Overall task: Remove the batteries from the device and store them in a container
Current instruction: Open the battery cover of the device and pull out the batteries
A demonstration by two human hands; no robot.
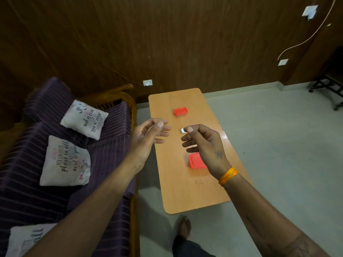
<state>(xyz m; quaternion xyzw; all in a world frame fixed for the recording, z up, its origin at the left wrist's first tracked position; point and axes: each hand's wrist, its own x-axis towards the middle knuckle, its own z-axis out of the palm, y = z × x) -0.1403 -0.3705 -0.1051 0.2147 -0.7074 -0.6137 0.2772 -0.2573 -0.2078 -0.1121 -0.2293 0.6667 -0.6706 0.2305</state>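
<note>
Wooden table (pixel 193 191) runs long and narrow away from you, its long axis heading up toward the panelled wall, and everything the job needs sits along that line. To your left is the striped sofa (pixel 111 154) with its cushions, none of it in play. On the table, the near red box (pixel 195 161) lies just under your right wrist, partly hidden by it, and the far red box (pixel 180 111) sits well beyond both hands toward the wall end (which of the two is lid and which is tub you cannot tell from here). Your left hand (pixel 148 138) hangs above the table's left edge, fingers loosely spread, holding nothing. Your right hand (pixel 206 143) is also empty, fingers relaxed and slightly curled, thumb forward. Smallest of all is the white device (pixel 183 130), lying on the wood between the two boxes, just ahead of your right thumb tip and in the gap between your hands. It looks too small to read its long axis. Your right hand is plainly nearer, so a short reach forward should get it.
</note>
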